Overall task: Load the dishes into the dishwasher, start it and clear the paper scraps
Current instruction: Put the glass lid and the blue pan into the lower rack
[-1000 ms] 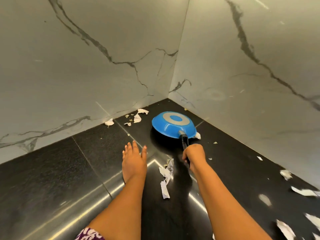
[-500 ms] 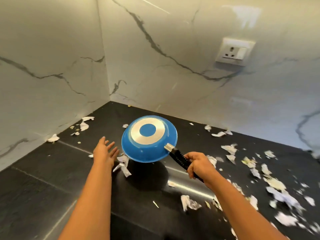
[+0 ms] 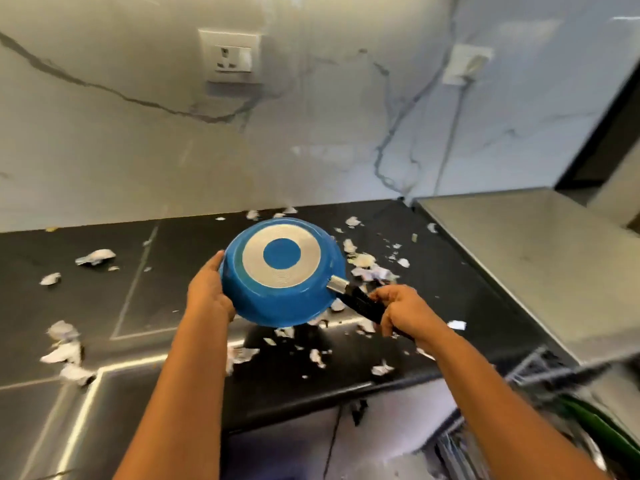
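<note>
You're looking at a glossy black countertop (image 3: 173, 258), crossed by thin pale seams. Paper scraps (image 3: 372, 273) lie all over it, thickest right of centre. There's a crumpled one (image 3: 95, 256) alone out on the left, a small heap (image 3: 65, 351) at the front left, and more bits (image 3: 381, 368) near the front edge. It's all blurred, so you can't make out any print.
</note>
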